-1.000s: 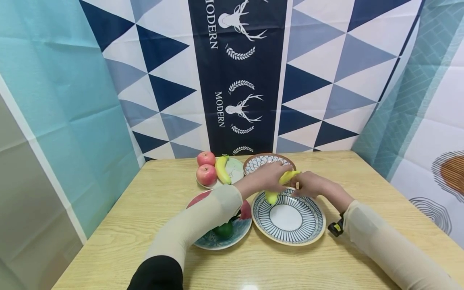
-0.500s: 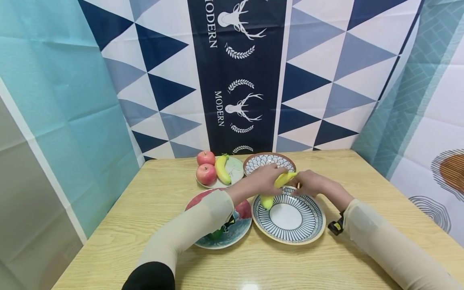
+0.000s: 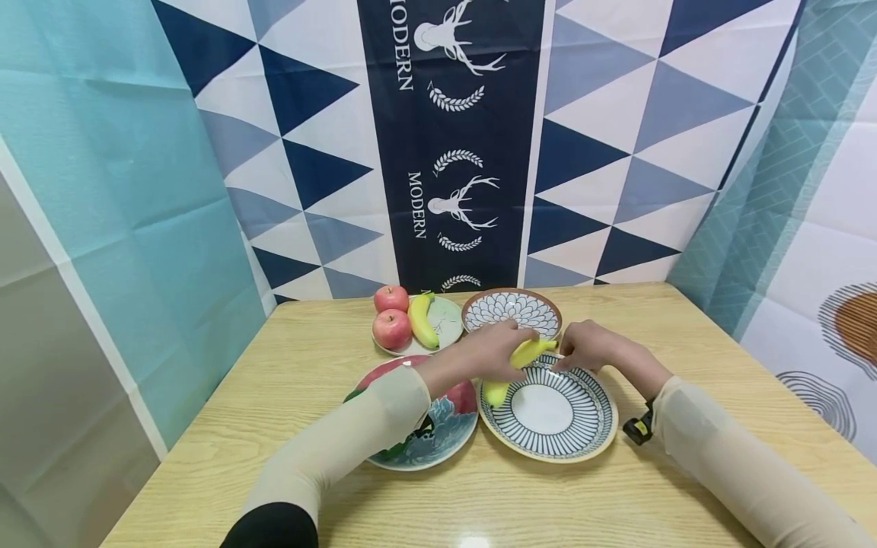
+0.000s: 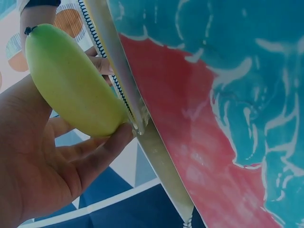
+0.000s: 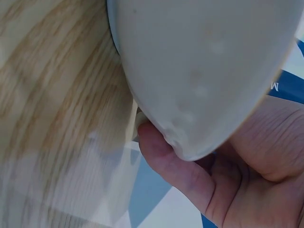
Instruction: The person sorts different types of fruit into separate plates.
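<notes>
My left hand (image 3: 495, 350) grips a yellow banana (image 3: 529, 353) with a greenish tip, tilted above the left part of a plate with dark radial stripes (image 3: 544, 415). Up close in the left wrist view, fingers and thumb stand round the banana (image 4: 71, 80), beside the plate's rim. At that plate's far right rim, my right hand (image 3: 591, 345) holds the edge. The right wrist view shows its fingers curled against the pale outer side of the plate (image 5: 199, 71). Under my left forearm lies a larger red and blue painted plate (image 3: 448, 430), partly covered by the sleeve.
Behind, a small pale green plate (image 3: 448, 323) bears two apples (image 3: 392, 329) and another banana (image 3: 422, 321). A brown-rimmed patterned bowl (image 3: 510, 304) stands at the back, close to the striped plate. Patterned cloth (image 3: 459, 152) hangs behind the wooden table (image 3: 274, 396).
The left hand has carried the banana leftward and slightly nearer, away from the right hand. The right hand keeps its place at the plate's rim.
</notes>
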Demonstrator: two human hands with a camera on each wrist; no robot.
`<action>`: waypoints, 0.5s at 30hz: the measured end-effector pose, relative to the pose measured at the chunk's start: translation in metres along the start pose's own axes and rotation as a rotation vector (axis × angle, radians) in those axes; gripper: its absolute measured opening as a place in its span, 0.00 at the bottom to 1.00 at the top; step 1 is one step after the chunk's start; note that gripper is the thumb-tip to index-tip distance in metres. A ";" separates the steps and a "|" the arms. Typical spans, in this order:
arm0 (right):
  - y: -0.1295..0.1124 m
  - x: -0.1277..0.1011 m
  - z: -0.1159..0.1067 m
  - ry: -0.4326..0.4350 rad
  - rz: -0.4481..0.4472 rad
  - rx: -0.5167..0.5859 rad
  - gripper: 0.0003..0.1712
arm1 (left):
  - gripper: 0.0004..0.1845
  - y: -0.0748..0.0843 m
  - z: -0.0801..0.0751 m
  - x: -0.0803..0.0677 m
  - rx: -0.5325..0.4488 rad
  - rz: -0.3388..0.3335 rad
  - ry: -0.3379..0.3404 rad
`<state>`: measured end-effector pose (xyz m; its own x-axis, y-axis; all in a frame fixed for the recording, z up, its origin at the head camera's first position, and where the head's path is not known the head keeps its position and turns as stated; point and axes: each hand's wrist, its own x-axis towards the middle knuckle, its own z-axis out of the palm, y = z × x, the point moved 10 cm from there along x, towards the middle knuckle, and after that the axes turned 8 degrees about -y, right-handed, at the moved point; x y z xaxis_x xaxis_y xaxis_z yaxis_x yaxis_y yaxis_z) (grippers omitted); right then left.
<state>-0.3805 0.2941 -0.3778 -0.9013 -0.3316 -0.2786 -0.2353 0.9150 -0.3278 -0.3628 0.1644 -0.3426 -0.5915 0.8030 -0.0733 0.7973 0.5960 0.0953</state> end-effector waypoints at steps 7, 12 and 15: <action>0.000 0.000 0.002 -0.012 -0.004 -0.007 0.12 | 0.39 0.007 0.008 0.000 0.004 0.045 -0.077; -0.002 -0.001 0.002 -0.014 -0.006 -0.007 0.11 | 0.39 0.010 0.012 0.002 0.057 0.054 -0.094; -0.003 0.000 0.001 -0.012 -0.008 -0.013 0.11 | 0.38 0.011 0.013 0.004 0.092 0.048 -0.101</action>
<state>-0.3794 0.2916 -0.3778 -0.8949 -0.3419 -0.2869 -0.2476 0.9151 -0.3182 -0.3545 0.1738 -0.3549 -0.5410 0.8234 -0.1712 0.8348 0.5505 0.0100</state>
